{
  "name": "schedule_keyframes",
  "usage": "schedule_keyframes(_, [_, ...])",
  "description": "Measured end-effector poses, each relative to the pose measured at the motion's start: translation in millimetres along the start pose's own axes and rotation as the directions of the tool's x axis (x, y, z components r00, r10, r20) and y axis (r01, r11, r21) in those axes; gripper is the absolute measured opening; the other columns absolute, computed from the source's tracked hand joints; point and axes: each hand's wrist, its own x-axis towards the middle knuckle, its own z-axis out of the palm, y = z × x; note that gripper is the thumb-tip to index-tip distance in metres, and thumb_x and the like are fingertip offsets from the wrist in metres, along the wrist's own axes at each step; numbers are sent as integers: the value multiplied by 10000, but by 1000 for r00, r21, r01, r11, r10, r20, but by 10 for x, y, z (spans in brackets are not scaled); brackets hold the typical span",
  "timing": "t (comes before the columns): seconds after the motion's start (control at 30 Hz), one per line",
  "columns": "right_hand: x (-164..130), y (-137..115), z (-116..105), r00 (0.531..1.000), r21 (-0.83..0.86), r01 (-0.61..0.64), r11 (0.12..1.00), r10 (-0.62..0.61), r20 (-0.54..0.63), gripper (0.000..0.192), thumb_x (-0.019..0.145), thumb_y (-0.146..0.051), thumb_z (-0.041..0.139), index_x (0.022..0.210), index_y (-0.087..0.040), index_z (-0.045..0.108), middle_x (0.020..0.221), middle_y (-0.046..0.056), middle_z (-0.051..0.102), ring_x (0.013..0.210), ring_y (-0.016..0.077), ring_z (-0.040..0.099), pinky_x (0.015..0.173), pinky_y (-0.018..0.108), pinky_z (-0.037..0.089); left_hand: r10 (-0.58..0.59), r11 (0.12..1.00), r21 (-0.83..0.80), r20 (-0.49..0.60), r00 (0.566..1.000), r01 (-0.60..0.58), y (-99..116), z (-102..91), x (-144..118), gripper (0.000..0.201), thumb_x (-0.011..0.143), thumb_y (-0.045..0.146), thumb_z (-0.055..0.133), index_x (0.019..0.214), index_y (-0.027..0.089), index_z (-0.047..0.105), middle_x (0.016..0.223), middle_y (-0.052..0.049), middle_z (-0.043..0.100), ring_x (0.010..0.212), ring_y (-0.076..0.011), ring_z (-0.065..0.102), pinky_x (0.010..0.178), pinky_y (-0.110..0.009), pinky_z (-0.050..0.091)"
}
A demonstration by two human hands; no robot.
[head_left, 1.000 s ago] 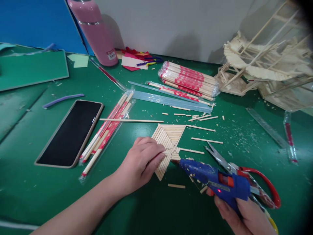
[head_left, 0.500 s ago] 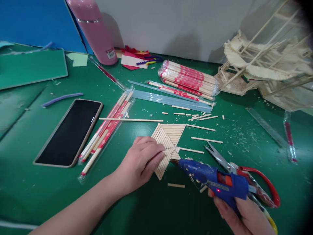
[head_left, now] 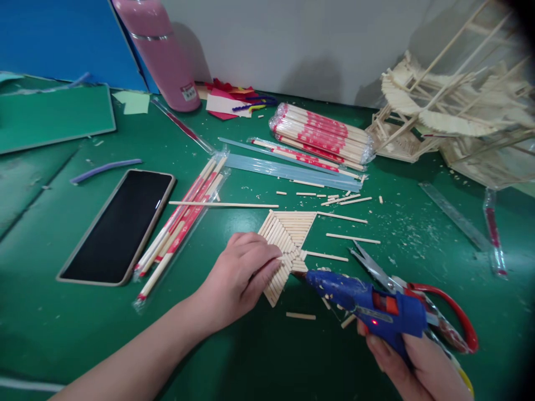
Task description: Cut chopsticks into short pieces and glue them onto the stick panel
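Observation:
My left hand (head_left: 251, 273) is closed on the left part of a flat panel of pale wooden sticks (head_left: 295, 228), laid in angled sections that meet near its middle. My right hand (head_left: 401, 356) grips a blue glue gun (head_left: 355, 292) with a small red light on its side. The gun's nozzle touches or nearly touches the short sticks at the panel's lower right edge. Scissors (head_left: 451, 312) with red and yellow handles lie beside and partly behind the gun. Loose cut sticks (head_left: 353, 238) lie to the right of the panel, and a short one (head_left: 301, 316) lies below it.
A phone (head_left: 119, 228) and wrapped sticks (head_left: 184, 223) lie to the left. Behind are translucent glue sticks (head_left: 292, 171), a packed bundle of sticks (head_left: 321, 133) and a pink bottle (head_left: 163, 55). A stick-built model (head_left: 451, 111) stands at the back right.
The glue gun has shifted very slightly to the right, its nozzle still at the panel's lower edge. My left hand stays in place on the panel.

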Motion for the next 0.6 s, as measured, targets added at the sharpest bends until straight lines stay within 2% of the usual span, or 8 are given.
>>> schedule_keyframes(0.2, [-2, -11, 15, 1000, -9, 2, 1000, -2, -8, 252, 853, -336, 425, 837, -246, 660, 781, 27, 711, 704, 199, 683, 582, 243, 586, 5, 1000, -3, -13, 1000, -5, -6, 8, -4, 101, 827, 132, 504, 900, 177, 558, 797, -25, 631, 788, -163, 531, 737, -322, 387])
schedule_keyframes(0.4, [35, -89, 28, 998, -93, 66, 993, -65, 13, 227, 755, -393, 571, 879, -228, 663, 758, 47, 705, 670, 221, 680, 596, 260, 580, -3, 1000, -7, -7, 1000, 3, -2, 9, 2, 109, 828, 128, 502, 903, 179, 562, 799, -24, 631, 791, -161, 535, 747, -323, 389])
schedule_keyframes(0.6, [4, -81, 35, 997, -154, 69, 986, -73, -18, 220, 807, -383, 502, 880, -241, 653, 714, 22, 705, 672, 197, 679, 557, 231, 580, -6, 1000, -8, -3, 1000, 6, -3, -1, -3, 107, 835, 138, 488, 899, 184, 561, 794, -29, 634, 784, -164, 537, 745, -325, 393])
